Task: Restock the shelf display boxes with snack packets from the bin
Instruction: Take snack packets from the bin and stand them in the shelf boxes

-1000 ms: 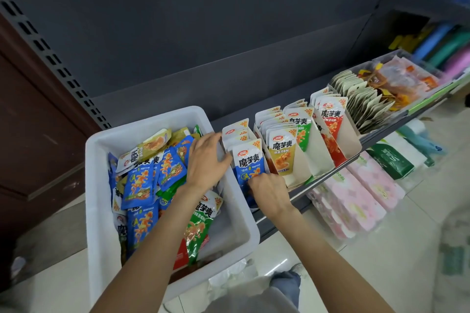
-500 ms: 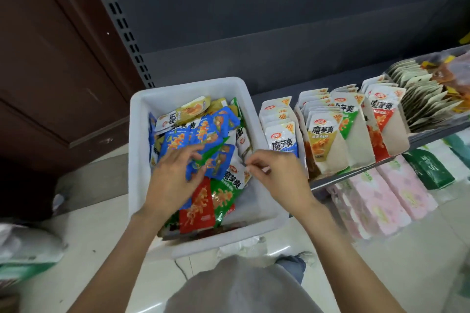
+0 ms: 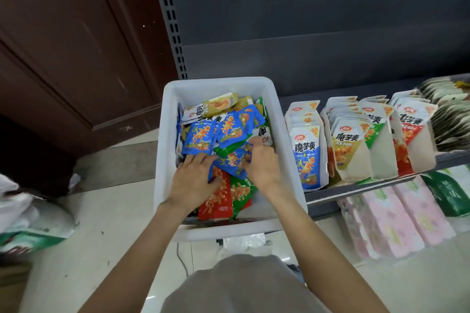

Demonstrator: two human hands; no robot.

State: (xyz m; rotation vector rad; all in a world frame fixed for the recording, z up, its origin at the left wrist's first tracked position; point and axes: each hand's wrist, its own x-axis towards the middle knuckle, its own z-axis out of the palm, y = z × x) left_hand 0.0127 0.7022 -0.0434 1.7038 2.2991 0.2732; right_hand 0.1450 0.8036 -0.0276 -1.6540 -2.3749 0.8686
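Note:
A white plastic bin (image 3: 162, 150) holds several blue, green, red and yellow snack packets. Both my hands are inside it. My left hand (image 3: 194, 180) and my right hand (image 3: 262, 162) each pinch a side of one blue packet (image 3: 232, 161) lying on the pile. A red packet (image 3: 218, 198) and a green packet (image 3: 243, 192) lie under it. To the right, on the shelf, stand the display boxes: a blue one (image 3: 306, 150), a yellow one (image 3: 348, 145), a green one (image 3: 379, 134) and a red one (image 3: 412, 134).
The grey shelf edge (image 3: 356, 188) runs right of the bin, with pink and green tissue packs (image 3: 396, 218) on the floor below. A brown door (image 3: 63, 46) stands at left, and a white-green sack (image 3: 30, 223) lies on the tiled floor.
My right hand left the blue display box and came into the bin. My left hand slid down the pile. Both now hold one blue packet. The view swung left.

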